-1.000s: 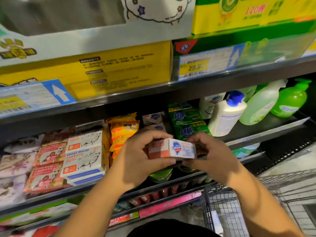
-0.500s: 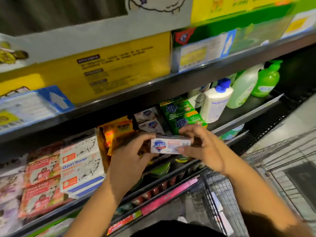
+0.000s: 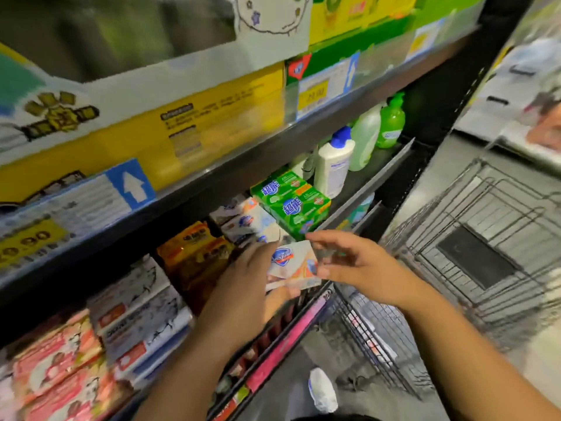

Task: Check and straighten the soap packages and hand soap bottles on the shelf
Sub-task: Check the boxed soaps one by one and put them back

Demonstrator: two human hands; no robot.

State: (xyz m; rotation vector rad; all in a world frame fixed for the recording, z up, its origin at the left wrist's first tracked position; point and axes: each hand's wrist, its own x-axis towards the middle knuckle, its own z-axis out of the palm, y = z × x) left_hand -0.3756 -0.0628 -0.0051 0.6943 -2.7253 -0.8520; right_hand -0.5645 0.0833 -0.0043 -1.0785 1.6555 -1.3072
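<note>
While a person stands at a shop shelf (image 3: 373, 180), their left hand (image 3: 243, 287) grips a small white soap box (image 3: 293, 264) with a blue shield logo, fingers behind it and thumb beneath. The box is held tilted in the air just in front of the shelf edge, close to matching white soap boxes (image 3: 249, 221). Their right hand (image 3: 355, 262) sits at the box's right end with fingers loosely spread and thumb against it; blur hides whether it pinches. Green soap packs (image 3: 291, 202) lie just behind. Further right stand a white bottle with a blue cap (image 3: 334, 165), a pale bottle (image 3: 364, 138) and a green pump bottle (image 3: 391, 123). A wire trolley (image 3: 485, 238) stands beside the shelf.
</note>
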